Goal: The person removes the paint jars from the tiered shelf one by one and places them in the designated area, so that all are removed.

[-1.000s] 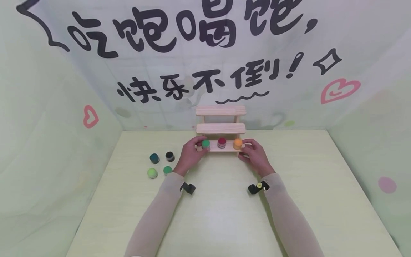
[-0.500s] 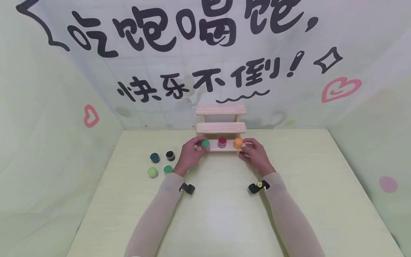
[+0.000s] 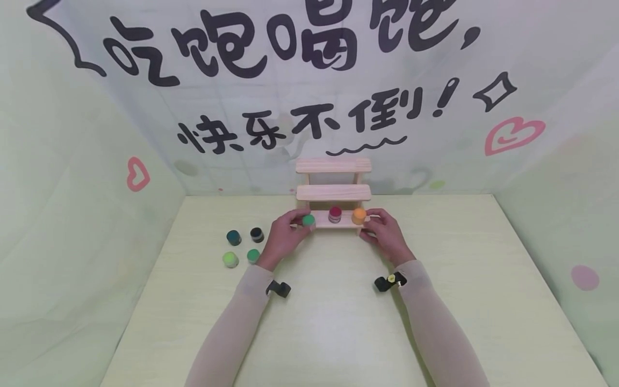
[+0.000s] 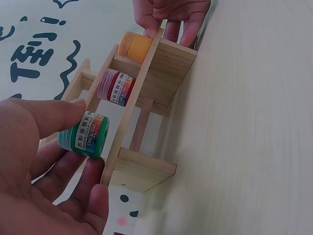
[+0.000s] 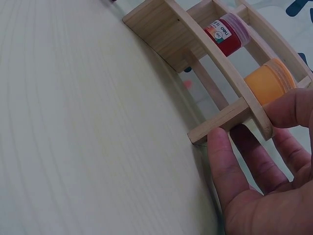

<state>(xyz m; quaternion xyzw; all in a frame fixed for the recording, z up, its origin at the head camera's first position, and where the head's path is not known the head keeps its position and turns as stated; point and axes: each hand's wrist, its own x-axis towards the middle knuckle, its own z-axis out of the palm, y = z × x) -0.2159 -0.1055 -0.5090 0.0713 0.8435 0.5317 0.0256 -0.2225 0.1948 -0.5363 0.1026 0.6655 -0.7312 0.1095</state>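
My left hand (image 3: pixel 285 234) pinches a green paint jar (image 4: pixel 93 134) between thumb and fingers, close over the left end of the bottom step of a small three-step wooden rack (image 3: pixel 333 192). In the left wrist view a narrow gap shows between the jar's base and the step. At the rack's right end, my right hand (image 3: pixel 385 235) grips the bottom step, thumb on top and fingers below by the leg. Beside that thumb stands an orange paint jar (image 5: pixel 270 83). A red paint jar (image 4: pixel 117 88) occupies the middle of the same step.
On the table left of the left arm stand several more jars: a dark teal one (image 3: pixel 234 237), a black one (image 3: pixel 257 235), a light green one (image 3: pixel 230 260) and a green one (image 3: pixel 253 256). A printed cloth backdrop (image 3: pixel 242 172) rises right behind the rack.
The left hand has shifted slightly left and toward the person, and the green paint jar has moved with it. My right hand keeps its grip on the rack.
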